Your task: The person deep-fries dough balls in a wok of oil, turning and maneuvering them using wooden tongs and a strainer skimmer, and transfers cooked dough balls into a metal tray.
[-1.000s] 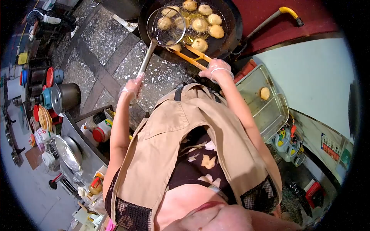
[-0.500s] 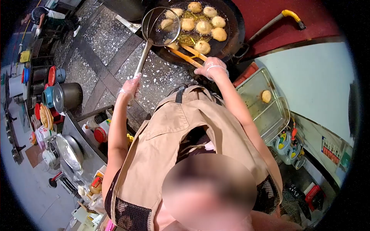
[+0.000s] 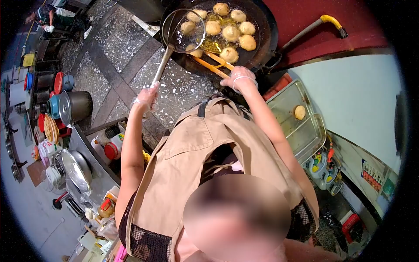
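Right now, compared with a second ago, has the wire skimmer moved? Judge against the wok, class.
Yes. The wire skimmer has shifted left in the picture, closer to the left rim of the wok.

Another person (image 3: 46, 15) in dark clothes is in the top left corner; the floor (image 3: 100, 61) is gray with white specks and dark stripes; a big brown pot (image 3: 83, 109) is at the left, near a teal pot (image 3: 53, 106); lower down are a shiny metal bowl (image 3: 75, 169) and a red-lidded jar (image 3: 113, 150); a yellow-ended bar (image 3: 305, 32) is by a dark red panel (image 3: 301, 11); a small poster (image 3: 372, 175) shows at the right.
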{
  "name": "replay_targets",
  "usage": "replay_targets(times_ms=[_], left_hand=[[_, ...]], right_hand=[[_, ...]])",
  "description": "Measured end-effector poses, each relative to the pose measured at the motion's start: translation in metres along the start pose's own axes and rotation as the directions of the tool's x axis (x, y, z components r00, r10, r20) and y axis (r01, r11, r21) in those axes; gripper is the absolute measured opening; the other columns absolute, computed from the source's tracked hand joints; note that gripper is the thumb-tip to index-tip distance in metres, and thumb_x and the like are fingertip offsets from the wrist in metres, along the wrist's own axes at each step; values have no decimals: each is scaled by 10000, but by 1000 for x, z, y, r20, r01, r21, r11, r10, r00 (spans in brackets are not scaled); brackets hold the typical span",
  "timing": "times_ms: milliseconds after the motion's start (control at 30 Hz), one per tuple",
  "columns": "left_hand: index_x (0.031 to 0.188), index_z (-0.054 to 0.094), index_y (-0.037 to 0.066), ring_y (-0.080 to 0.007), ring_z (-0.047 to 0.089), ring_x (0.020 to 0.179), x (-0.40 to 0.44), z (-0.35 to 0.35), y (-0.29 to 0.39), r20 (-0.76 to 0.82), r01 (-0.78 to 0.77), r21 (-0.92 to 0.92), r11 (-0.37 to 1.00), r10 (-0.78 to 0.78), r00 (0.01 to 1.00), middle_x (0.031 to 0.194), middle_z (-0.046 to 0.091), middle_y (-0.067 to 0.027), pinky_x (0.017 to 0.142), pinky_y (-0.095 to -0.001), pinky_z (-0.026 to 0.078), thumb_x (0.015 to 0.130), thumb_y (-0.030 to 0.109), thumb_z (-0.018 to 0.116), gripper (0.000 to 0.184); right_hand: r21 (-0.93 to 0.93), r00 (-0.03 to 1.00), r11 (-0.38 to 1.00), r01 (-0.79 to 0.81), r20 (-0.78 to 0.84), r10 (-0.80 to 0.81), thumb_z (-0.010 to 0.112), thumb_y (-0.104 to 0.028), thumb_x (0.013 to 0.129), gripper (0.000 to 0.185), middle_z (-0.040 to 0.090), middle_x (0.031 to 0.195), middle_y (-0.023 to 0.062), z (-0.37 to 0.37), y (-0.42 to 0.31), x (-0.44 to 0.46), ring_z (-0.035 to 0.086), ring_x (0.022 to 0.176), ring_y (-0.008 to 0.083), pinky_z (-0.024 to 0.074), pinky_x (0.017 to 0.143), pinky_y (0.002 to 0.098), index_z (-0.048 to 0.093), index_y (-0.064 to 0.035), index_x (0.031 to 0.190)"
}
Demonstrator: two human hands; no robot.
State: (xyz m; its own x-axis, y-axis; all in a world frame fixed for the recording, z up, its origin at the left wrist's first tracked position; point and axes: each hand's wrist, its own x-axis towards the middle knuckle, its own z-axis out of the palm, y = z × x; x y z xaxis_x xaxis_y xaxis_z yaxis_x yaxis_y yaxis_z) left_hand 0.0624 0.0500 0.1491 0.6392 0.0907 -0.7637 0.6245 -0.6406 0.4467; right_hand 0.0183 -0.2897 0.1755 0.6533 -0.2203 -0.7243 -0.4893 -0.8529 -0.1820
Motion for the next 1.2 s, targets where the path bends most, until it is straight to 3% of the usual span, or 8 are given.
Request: replay_targets(times_ms=[267, 367, 500, 633, 700, 800, 1100, 1200], left_hand=[[674, 525, 56, -152, 411, 412, -2, 4, 3, 46, 52, -15, 999, -52, 998, 518, 441, -28, 383, -330, 342, 792, 616, 552, 573], [747, 592, 26, -201, 485, 534, 11, 1, -3, 51, -16, 280, 960, 2, 999, 629, 523, -65, 491, -388, 437, 812, 634, 489, 620], [659, 526, 24, -172, 446, 457, -6, 3, 3, 57, -85, 108, 991, 79, 995, 567, 465, -45, 418, -342, 397, 801, 651, 502, 644], [597, 471, 48, -182, 424, 437, 9, 9, -4, 63, -80, 131, 988, 73, 995, 525, 428, -45, 404, -349, 357, 828, 628, 482, 625], [591, 475, 44, -190, 423, 432, 1, 6, -1, 40, -105, 163, 981, 99, 994, 530, 437, -51, 405, -360, 361, 834, 629, 469, 633], [579, 488, 30, -194, 449, 435, 3, 9, -3, 46, -136, 176, 975, 130, 990, 527, 467, -68, 420, -368, 382, 843, 624, 457, 650], [600, 547, 30, -191, 511, 449, -16, 1, 4, 140, -265, 214, 940, 239, 961, 520, 534, -71, 462, -358, 425, 916, 531, 397, 611], [624, 587, 29, -193, 549, 477, -10, 3, 8, 146, -143, 104, 984, 127, 981, 539, 575, -84, 484, -357, 444, 932, 488, 385, 588]], right_hand=[[15, 988, 993, 121, -100, -119, 747, -460, 631, 551, 631, 1064, 153, 6, 11, 4, 602, 1005, 268, 476, 861, 356, 664, -44, 983], [5, 963, 987, 164, -218, -159, 748, -538, 556, 661, 641, 995, 176, 16, 19, 8, 631, 904, 303, 514, 768, 398, 650, -33, 971], [35, 988, 993, 111, -113, -107, 759, -532, 562, 758, 607, 1061, 229, 8, 29, -3, 597, 986, 337, 484, 834, 418, 584, 22, 1049], [97, 961, 986, 138, -254, -110, 742, -502, 589, 710, 611, 1033, 238, 7, 42, -12, 586, 963, 376, 462, 828, 441, 571, 35, 1021], [138, 952, 979, 153, -285, -108, 742, -455, 617, 646, 627, 993, 219, 7, 46, -15, 603, 910, 360, 465, 802, 423, 570, 30, 1007], [488, 919, 814, 316, -371, -135, 743, -270, 690, 403, 639, 805, 116, 19, 62, -6, 583, 716, 206, 457, 697, 331, 597, 40, 900], [572, 939, 780, 252, -341, -54, 798, -340, 629, 587, 640, 929, 127, 39, 86, 10, 605, 823, 217, 469, 770, 340, 556, 18, 1026], [575, 936, 772, 270, -345, -71, 801, -345, 629, 592, 644, 934, 132, 48, 92, 16, 608, 828, 220, 470, 774, 340, 563, 20, 1029]])
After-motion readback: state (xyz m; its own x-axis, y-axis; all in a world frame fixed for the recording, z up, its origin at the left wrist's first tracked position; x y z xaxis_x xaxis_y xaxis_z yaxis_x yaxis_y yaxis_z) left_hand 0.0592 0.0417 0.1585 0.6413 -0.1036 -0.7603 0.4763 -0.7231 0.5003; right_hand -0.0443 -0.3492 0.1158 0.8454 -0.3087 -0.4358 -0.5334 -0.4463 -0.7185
